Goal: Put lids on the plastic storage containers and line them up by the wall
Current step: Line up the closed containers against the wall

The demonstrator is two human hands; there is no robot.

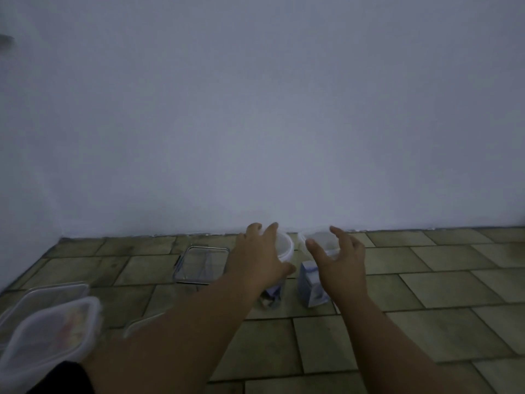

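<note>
Light: dim and blurred; you should treat fine contact as unconfirmed.
Left hand: fingers stretched over the white lid of the left round container, thumb low at its side; I cannot tell whether it clamps or only rests.
Right hand: fingers spread and curved, thumb and forefinger apart around the lid of the right round container; no firm hold visible.
Task items: both tall round containers stand on the tiled floor, just beside each other and close to the wall. A clear rectangular container lies to their left, farther from the wall. Square lidded containers sit well apart at near left.
Step, judged: seating or checking the round lids.
Risk 1: the containers are tall and narrow; if you press off-centre, one may tip into its neighbour.
Risk 2: a lid pushed on one edge may sit skewed and pop off when you slide the container.
Risk 3: your left forearm passes over the rectangular container; drawing back low could knock it.
</note>
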